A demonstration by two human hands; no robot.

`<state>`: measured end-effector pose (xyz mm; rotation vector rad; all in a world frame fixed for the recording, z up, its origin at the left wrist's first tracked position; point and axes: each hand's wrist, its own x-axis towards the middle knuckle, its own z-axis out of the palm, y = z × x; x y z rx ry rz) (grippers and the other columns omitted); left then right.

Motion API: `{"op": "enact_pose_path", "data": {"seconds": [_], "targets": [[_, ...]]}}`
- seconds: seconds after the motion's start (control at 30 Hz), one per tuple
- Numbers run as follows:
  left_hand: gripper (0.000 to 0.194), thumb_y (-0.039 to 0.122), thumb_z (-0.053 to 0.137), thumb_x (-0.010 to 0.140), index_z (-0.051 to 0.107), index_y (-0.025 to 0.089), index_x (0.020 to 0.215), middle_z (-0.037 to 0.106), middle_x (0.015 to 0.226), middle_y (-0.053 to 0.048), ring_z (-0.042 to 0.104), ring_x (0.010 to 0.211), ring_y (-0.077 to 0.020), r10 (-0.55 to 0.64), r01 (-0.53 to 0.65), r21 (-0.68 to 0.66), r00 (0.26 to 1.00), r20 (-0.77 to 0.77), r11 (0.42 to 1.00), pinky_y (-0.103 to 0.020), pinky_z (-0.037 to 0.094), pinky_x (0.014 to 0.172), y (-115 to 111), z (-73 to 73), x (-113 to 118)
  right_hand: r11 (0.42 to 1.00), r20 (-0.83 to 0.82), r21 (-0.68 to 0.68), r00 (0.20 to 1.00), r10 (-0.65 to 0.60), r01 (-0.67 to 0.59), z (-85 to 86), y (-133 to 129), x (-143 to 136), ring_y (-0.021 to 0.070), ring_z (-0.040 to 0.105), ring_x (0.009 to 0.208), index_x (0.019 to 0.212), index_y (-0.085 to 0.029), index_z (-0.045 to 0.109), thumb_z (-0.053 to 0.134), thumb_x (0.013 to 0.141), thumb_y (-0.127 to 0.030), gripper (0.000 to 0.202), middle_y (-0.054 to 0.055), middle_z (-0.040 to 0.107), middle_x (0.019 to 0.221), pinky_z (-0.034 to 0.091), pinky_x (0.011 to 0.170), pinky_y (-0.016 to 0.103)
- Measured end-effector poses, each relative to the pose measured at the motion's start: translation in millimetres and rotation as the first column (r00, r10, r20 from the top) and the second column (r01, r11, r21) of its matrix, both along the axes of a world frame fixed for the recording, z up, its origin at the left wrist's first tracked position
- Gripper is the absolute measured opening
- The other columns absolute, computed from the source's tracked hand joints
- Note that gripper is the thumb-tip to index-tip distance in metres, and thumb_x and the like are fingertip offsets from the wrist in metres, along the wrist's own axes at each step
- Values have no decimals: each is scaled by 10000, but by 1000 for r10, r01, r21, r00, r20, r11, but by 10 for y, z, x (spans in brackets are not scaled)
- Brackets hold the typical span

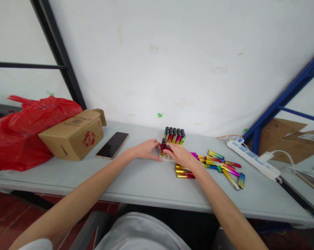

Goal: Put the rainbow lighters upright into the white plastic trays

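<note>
Shiny rainbow-coloured lighters with black tops (pixel 174 134) stand upright in close rows, near the wall. In front of them is a pale tray (pixel 167 158), mostly covered by my hands, with a few dark red lighters (pixel 163 143) upright at its left side. My left hand (pixel 148 149) rests at the tray's left edge, thumb and fingers spread apart beside those lighters. My right hand (pixel 180 154) reaches over the tray with its fingers closed on a lighter (pixel 167 148), whose dark end shows at the fingertips. More loose lighters (pixel 185 171) lie flat beneath my right wrist.
A scattered pile of metallic lighters (pixel 224 166) lies to the right. Beyond it is a white power strip (pixel 253 159) with plugs. On the left are a phone (pixel 113 145), a cardboard box (pixel 73 133) and a red plastic bag (pixel 29 132). The white wall (pixel 157 76) closes off the back.
</note>
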<state>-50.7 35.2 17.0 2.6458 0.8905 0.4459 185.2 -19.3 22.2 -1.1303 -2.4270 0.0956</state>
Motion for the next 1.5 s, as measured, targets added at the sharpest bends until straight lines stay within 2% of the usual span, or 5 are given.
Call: {"op": "enact_pose_path", "data": {"seconds": [0.43, 0.73, 0.97, 1.23, 1.5], "targets": [[728, 759, 759, 739, 697, 151, 1136, 668, 1095, -119, 635, 996, -300, 0, 0, -24, 1000, 17, 1000, -386, 520, 898, -1, 11, 0, 989, -198, -86, 971, -137, 122, 412, -547, 698, 218, 676, 844, 973, -231, 724, 563, 1046, -472, 299, 59, 745, 935, 517, 799, 336], [735, 767, 739, 756, 686, 155, 1160, 666, 1124, -125, 639, 1018, -304, 12, -12, -11, 1000, -25, 1000, -371, 512, 899, 0, 8, 12, 972, -103, -132, 973, -208, 194, -128, -1310, 946, 281, 656, 1191, 1219, -329, 702, 572, 1028, -309, 232, 86, 684, 1244, 530, 1075, 454], [721, 758, 757, 740, 698, 158, 1135, 669, 1102, -121, 637, 1021, -311, 14, -14, -20, 1000, 2, 1000, -377, 512, 893, -26, 20, 17, 930, -451, -289, 825, -340, 226, -203, -1080, 1033, 275, 698, 1016, 1034, -272, 735, 612, 1003, -486, 248, 81, 740, 1077, 575, 930, 425], [724, 729, 774, 747, 685, 142, 1162, 667, 1124, -136, 638, 1019, -315, 33, -33, 0, 999, -36, 999, -377, 516, 885, -24, 21, 20, 926, -920, -376, 135, -369, -27, 188, -429, 726, 221, 717, 958, 912, -257, 672, 823, 811, -572, 364, 37, 747, 981, 607, 882, 397], [714, 710, 781, 756, 680, 149, 1185, 672, 1119, -124, 644, 1019, -303, 21, -21, 24, 1000, 0, 999, -380, 519, 918, -25, -23, 5, 877, -909, -396, 248, -334, -272, 325, 120, 90, 68, 315, 439, 930, -280, 530, 814, 783, -672, 506, -110, 441, 588, 238, 399, 170]]}}
